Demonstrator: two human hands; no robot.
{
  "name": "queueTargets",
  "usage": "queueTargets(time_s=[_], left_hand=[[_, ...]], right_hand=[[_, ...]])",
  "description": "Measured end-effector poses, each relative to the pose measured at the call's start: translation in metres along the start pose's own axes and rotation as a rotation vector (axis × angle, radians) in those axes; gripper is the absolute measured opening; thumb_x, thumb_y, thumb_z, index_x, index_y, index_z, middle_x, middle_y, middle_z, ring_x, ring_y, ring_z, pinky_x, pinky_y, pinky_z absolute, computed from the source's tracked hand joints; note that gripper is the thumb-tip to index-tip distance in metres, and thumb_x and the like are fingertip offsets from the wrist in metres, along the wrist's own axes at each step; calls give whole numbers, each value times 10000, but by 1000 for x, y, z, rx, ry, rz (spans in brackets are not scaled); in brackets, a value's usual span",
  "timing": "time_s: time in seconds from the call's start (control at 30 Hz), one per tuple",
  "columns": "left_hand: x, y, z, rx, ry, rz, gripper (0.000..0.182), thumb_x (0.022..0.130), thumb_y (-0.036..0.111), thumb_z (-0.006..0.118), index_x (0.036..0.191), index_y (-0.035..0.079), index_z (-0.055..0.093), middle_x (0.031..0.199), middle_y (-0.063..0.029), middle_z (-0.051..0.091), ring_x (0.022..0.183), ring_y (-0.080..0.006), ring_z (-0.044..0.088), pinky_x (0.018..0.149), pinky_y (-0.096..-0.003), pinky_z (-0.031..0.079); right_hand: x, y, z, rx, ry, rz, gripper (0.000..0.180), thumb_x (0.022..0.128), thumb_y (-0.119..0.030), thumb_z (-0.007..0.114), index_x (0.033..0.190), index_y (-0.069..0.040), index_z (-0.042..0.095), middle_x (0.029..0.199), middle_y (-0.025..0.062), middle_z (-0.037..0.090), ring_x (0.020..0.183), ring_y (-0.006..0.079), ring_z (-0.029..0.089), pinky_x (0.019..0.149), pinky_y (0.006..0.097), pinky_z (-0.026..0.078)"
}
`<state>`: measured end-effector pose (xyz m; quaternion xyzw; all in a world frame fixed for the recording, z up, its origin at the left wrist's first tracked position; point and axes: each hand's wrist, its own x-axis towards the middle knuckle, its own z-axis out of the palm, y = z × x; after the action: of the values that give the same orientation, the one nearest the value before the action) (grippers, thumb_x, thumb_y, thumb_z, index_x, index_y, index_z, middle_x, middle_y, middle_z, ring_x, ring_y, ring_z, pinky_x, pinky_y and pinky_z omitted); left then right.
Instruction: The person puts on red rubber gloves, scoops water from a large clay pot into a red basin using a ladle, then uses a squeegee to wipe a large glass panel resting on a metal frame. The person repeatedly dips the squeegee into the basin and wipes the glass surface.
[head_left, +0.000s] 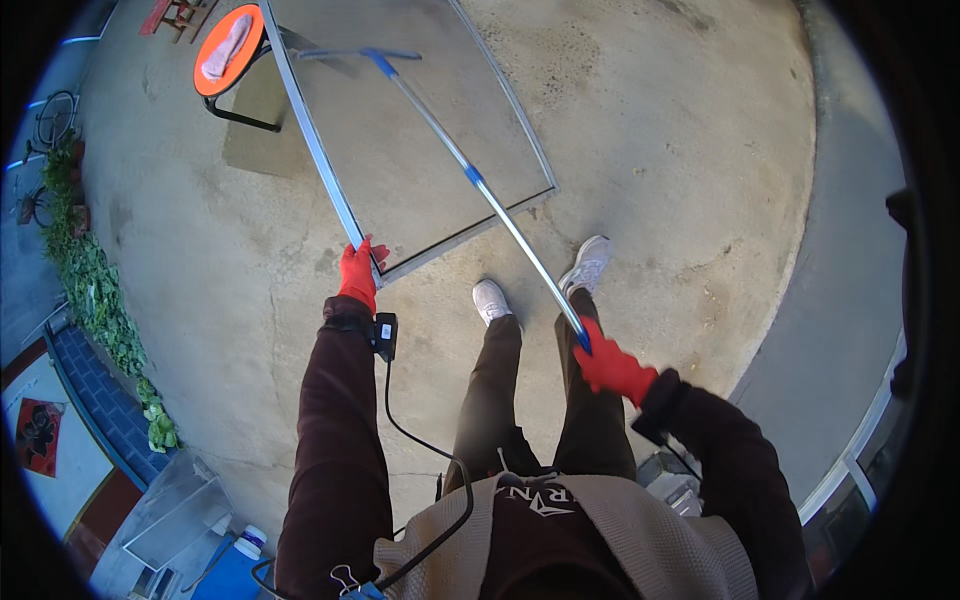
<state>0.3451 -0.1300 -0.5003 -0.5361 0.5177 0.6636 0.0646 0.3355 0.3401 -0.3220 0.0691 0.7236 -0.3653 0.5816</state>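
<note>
My left hand (358, 274), in a red glove, grips the near left corner of a large aluminium-framed screen panel (319, 161). Fine see-through mesh seems to fill the frame, and the floor shows through it. In my right hand (611, 367), also red-gloved, is the blue grip end of a long telescopic pole (517, 234). This silver pole has a blue joint midway and slants up and left across the panel. At its far end, a blue T-shaped squeegee-like head (390, 56) lies over the mesh; whether it touches cannot be told.
An orange round stool (251, 56) with a pinkish cloth (227, 49) stands beyond the panel's left side. My shoes (491, 300) are on the concrete floor (660, 247) near the panel's lower edge. Leafy plants (97, 300) line the left; a blue bin-like object (232, 574) is lower left.
</note>
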Motion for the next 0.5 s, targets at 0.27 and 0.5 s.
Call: queueTargets(time_s=[0.27,0.5], left_hand=[[21,-20,-17,-70,-86,59,375,1013,313,440,1295,81,528,1024,-171,691,886,-272,690,685,-345,537],[-11,-4,-5,268,46,53,354,999,302,477,1317,147,489,1101,-155,676,1014,-278,661,763,-472,526]], right_hand=[[-267,167,3,-59,13,366,547,938,-186,538,1446,-184,336,622,47,558,442,153,551,447,320,480],[-20,56,42,170,34,-42,557,964,-234,502,1472,-168,285,668,95,589,479,208,576,500,357,496]])
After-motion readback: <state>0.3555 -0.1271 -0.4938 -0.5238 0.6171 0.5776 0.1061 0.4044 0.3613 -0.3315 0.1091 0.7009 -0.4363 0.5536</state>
